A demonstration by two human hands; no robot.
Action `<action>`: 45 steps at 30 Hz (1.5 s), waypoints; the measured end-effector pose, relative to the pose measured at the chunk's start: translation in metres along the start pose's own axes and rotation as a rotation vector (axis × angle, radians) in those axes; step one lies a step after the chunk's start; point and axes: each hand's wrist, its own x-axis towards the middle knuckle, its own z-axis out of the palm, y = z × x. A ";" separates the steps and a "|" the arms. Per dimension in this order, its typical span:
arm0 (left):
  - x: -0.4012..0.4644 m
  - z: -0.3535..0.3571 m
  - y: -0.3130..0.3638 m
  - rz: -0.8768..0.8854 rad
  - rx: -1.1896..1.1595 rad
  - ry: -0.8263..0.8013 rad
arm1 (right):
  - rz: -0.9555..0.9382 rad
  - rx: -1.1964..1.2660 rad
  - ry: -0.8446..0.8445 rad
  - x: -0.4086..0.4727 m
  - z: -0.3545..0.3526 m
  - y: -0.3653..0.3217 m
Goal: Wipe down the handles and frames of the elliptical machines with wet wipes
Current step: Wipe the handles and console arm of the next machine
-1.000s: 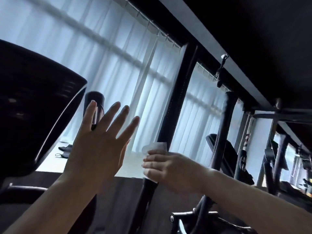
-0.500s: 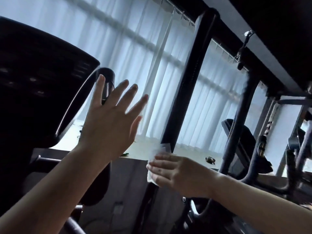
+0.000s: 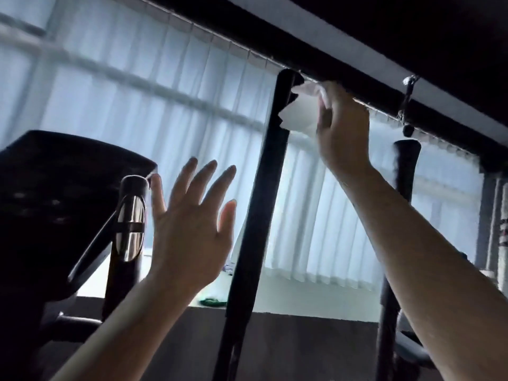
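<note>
Right hand, upper centre-right of the frame: fingers curled round a white wet wipe, pressed against the top end of a tall black elliptical handle that runs from bottom centre up to the dark ceiling beam. Left hand, centre of the frame: fingers straight and spread, holding nothing, just left of that handle and apart from it. Left of the frame: dark console and a short grip with a chrome sensor plate. Right of the frame: second black handle. Background: backlit white vertical blinds; window ledge at lower centre bearing small indistinct items.
</note>
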 end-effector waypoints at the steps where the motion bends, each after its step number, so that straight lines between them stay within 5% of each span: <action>1: 0.008 0.004 0.008 -0.041 -0.073 0.005 | 0.066 -0.027 0.084 0.017 0.010 0.010; 6: 0.033 0.029 0.033 -0.130 -0.281 -0.171 | 0.143 -0.075 0.178 0.053 0.044 0.032; 11: 0.039 0.047 0.026 -0.054 -0.158 -0.268 | 0.028 -0.110 0.284 0.054 0.044 0.040; 18: 0.038 0.051 0.019 -0.016 -0.128 -0.232 | 0.070 0.098 0.062 0.048 0.059 0.052; 24: 0.033 0.051 0.014 -0.028 -0.129 -0.211 | -0.109 0.381 -0.046 -0.007 0.083 0.032; 34: 0.020 0.027 -0.001 0.001 -0.126 0.041 | -0.107 0.659 -0.256 -0.092 0.058 0.010; 45: -0.039 0.007 -0.011 0.102 0.211 -0.100 | -0.292 0.348 -0.392 -0.114 0.026 0.004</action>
